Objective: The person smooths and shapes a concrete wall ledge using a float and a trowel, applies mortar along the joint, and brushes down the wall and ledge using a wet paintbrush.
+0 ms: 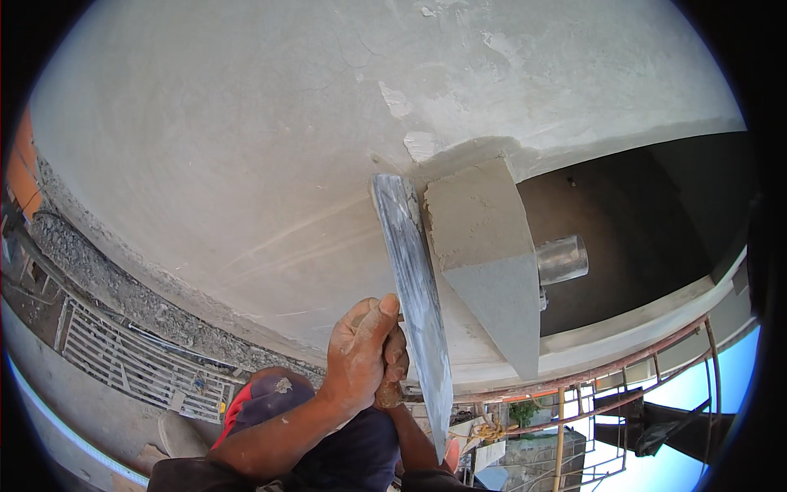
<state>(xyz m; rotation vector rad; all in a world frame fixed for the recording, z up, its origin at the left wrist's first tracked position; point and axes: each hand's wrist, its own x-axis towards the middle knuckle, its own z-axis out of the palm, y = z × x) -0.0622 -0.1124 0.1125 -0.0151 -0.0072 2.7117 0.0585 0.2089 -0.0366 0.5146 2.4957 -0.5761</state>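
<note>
My left hand is closed at the near side of a long, smeared metal straightedge float, thumb against it. My right hand is curled just behind the left, mostly hidden; what it grips is unclear. The float's far end rests by the grey plastered surface, beside a projecting block with wet, rough mortar on one face and a smoother grey sloped face. A dark recessed opening lies beyond the block, with a shiny metal cylinder sticking into it from the block's side.
Red scaffold rails and bamboo poles stand at lower right, with open sky behind. A white slatted grille and a rubble-lined edge are at lower left. My legs are below, and an orange panel is at far left.
</note>
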